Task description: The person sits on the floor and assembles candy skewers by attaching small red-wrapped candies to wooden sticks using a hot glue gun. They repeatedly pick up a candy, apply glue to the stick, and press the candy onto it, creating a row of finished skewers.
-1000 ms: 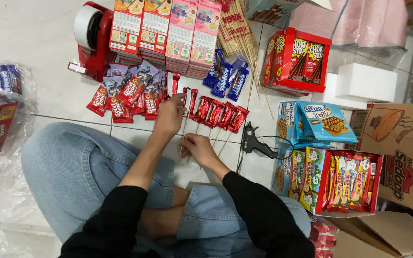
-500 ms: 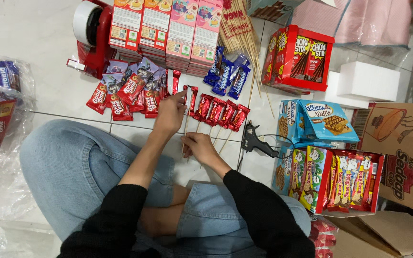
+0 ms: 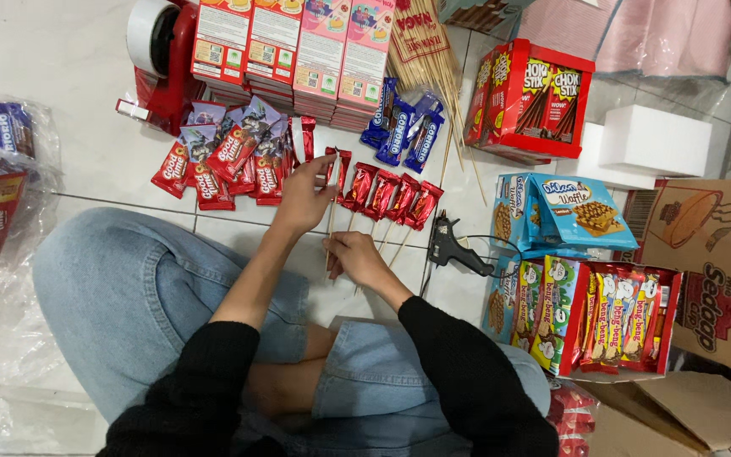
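My left hand (image 3: 302,199) presses down on a red snack packet (image 3: 335,163) that lies on a thin wooden skewer (image 3: 330,222) on the white tiled floor. Lower down, my right hand (image 3: 355,258) pinches the near end of that skewer. Just to the right lies a row of red snack packets on skewers (image 3: 392,200). A black glue gun (image 3: 452,247) rests on the floor right of my right hand. My legs in blue jeans are crossed below.
Red cookie packs (image 3: 217,165), blue cookie packs (image 3: 401,127), tall snack boxes (image 3: 298,51), a skewer bundle (image 3: 423,51) and a red tape dispenser (image 3: 158,59) lie ahead. Snack cartons (image 3: 611,317), waffle boxes (image 3: 573,211), white foam blocks (image 3: 653,144) and a cardboard box (image 3: 721,271) fill the right.
Both hands stay on the same packet and skewer, almost still. The view has drifted slightly.
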